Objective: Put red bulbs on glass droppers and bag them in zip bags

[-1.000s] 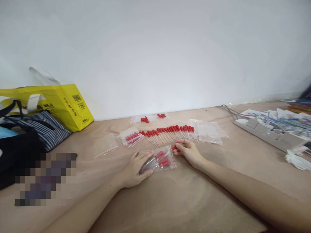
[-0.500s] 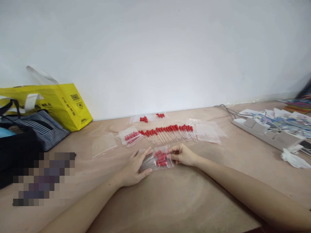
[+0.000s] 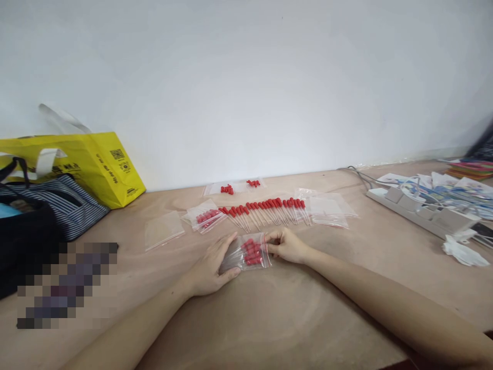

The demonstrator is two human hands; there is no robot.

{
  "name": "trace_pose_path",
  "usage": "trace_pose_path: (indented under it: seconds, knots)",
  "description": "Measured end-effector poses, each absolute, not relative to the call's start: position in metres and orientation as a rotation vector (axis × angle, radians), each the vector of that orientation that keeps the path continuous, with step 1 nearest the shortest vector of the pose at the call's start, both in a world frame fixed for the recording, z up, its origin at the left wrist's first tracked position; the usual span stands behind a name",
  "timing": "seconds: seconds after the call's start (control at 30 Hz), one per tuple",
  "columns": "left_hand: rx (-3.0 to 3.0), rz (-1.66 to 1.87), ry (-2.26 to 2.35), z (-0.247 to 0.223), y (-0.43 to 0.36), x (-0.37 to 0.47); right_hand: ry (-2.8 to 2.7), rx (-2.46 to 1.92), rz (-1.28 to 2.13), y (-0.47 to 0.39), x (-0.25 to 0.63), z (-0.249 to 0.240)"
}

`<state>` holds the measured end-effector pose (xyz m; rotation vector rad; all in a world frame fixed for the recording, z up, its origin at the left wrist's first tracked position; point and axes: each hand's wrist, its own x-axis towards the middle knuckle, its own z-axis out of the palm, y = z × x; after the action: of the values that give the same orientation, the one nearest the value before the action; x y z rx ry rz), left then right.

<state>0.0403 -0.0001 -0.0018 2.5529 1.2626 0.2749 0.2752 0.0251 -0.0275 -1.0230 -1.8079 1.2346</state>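
Note:
A clear zip bag [image 3: 234, 259] lies flat on the table in front of me, with several red-bulbed droppers [image 3: 252, 251] in it. Their bulbs point toward the bag's red-striped zip edge at the right. My left hand [image 3: 211, 267] rests at the bag's left end, thumb and fingers spread around it and touching the plastic. At the zip edge, my right hand [image 3: 285, 246] pinches the bag between thumb and fingers. Behind the bag a row of loose red-bulbed droppers [image 3: 269, 205] lies side by side, thin pale stems toward me.
Left of the row lie a filled zip bag [image 3: 206, 216] and a flat one [image 3: 165, 230]; flat zip bags [image 3: 331, 209] lie to the right. Red bulbs [image 3: 227, 189] sit near the wall. A yellow bag [image 3: 119, 174] stands left, a power strip [image 3: 419, 213] right.
The red bulbs in the bag show a little farther left and more plainly. My right hand has shifted slightly left along with the zip edge. My left hand keeps its place.

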Motion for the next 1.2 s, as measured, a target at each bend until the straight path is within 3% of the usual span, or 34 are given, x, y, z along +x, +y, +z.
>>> trace_pose_path:
  seconds: [0.33,0.53,0.67,0.9,1.0,1.2]
  knots:
    - [2.576,0.309,1.247,-0.005,0.001,0.04,-1.936,-1.085,0.843,0.023,0.269,-0.032]
    - [2.66,0.317,1.21,-0.004,0.001,0.04,-2.074,-0.837,0.996,0.026,0.275,-0.026]
    - [2.73,0.272,1.149,-0.003,0.003,0.04,-2.013,-0.968,1.179,0.031,0.286,-0.03]
    - [2.888,0.182,1.063,0.0,0.012,0.032,-2.125,-1.122,0.448,0.035,0.299,-0.031]
    - [2.973,0.284,1.076,-0.005,0.021,0.024,-2.254,-1.041,0.4,0.031,0.296,-0.028]
    - [2.925,0.839,1.286,-0.01,0.03,0.019,-2.381,-0.912,0.39,0.017,0.287,-0.026]
